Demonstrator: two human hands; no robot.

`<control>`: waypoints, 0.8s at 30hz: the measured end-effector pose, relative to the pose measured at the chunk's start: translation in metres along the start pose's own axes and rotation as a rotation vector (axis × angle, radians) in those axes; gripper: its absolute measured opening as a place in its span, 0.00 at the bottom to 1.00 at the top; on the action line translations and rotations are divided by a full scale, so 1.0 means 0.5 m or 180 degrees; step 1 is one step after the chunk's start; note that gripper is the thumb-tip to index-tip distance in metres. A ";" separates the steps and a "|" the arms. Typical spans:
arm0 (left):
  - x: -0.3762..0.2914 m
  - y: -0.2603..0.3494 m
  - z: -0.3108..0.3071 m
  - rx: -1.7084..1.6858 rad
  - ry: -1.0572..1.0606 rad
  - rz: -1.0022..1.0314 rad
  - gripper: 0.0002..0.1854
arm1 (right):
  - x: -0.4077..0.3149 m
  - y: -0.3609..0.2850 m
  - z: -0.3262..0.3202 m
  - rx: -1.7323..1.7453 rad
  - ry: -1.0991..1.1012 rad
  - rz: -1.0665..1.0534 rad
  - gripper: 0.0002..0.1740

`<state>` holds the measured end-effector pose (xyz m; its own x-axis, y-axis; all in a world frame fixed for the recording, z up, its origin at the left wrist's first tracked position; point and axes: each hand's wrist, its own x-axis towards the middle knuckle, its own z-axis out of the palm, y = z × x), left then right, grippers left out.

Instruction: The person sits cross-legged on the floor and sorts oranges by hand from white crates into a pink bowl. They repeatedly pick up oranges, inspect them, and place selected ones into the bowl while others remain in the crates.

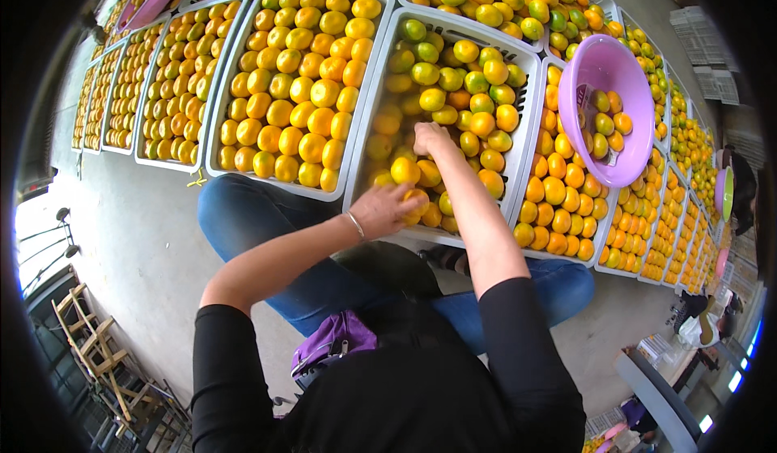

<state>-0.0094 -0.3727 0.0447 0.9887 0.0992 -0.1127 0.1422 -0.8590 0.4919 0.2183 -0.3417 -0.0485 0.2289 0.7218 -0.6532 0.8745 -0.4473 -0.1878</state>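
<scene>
A grey plastic crate (533, 107) of loose orange and green-yellow citrus fruits stands in front of me. My left hand (383, 210), with a bangle at the wrist, is at the crate's near left corner, its fingers around an orange citrus fruit (414, 205). Just beyond it lies another orange fruit (405, 170). My right hand (432, 137) reaches into the middle of the same crate, fingers bent down among the fruits; whether it grips one is hidden. To the left, a crate (359, 113) holds fruits in neat rows.
A pink plastic basin (570, 89) with several fruits rests on the crate at the right. More filled crates run off to both sides and behind. My bent knees are close below the crates. Wooden frames (100, 344) stand at lower left.
</scene>
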 end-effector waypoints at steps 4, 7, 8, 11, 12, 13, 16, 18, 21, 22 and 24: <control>0.036 -0.032 -0.103 -0.1035 0.0787 -0.0721 0.23 | -0.021 0.044 0.048 -0.0348 0.0933 -0.0519 0.22; 0.054 -0.147 -0.061 -0.2305 0.1006 -0.1788 0.24 | -0.115 0.011 -0.011 0.0960 0.1638 -0.0344 0.25; 0.065 -0.149 -0.065 -0.3759 0.1273 -0.2298 0.24 | -0.133 0.021 -0.045 0.1875 0.1357 -0.0278 0.26; 0.089 -0.115 -0.138 -0.6394 0.1183 -0.2952 0.28 | -0.167 0.068 -0.107 0.3488 -0.0018 -0.0907 0.34; 0.085 -0.107 -0.148 -0.6994 0.0909 -0.2605 0.28 | -0.160 0.074 -0.131 0.3546 0.0265 -0.0747 0.34; 0.086 -0.100 -0.160 -0.7568 0.0615 -0.2221 0.29 | -0.138 0.092 -0.154 0.3599 0.0549 -0.0590 0.34; 0.124 -0.081 -0.181 -0.7496 0.0392 -0.2322 0.27 | -0.028 0.165 -0.162 0.1935 0.1450 0.0110 0.34; 0.128 -0.088 -0.170 -0.7642 0.0360 -0.2602 0.24 | -0.008 0.100 -0.099 0.1264 0.1837 0.0252 0.34; 0.092 -0.105 -0.154 -0.7543 0.0624 -0.2781 0.22 | -0.071 -0.003 -0.045 0.0704 0.1508 -0.0390 0.35; 0.088 -0.101 -0.143 -0.7600 0.0871 -0.2773 0.18 | -0.107 -0.006 -0.023 0.0639 0.1349 -0.0727 0.32; 0.084 -0.081 -0.155 -0.6915 0.0711 -0.2561 0.12 | -0.151 -0.001 -0.027 0.1023 0.1177 -0.0881 0.23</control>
<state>0.0303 -0.2947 0.0867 0.6940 0.1851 -0.6958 0.0389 0.9553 0.2929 0.2062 -0.3888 0.0108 0.1949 0.9463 -0.2579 0.7621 -0.3116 -0.5675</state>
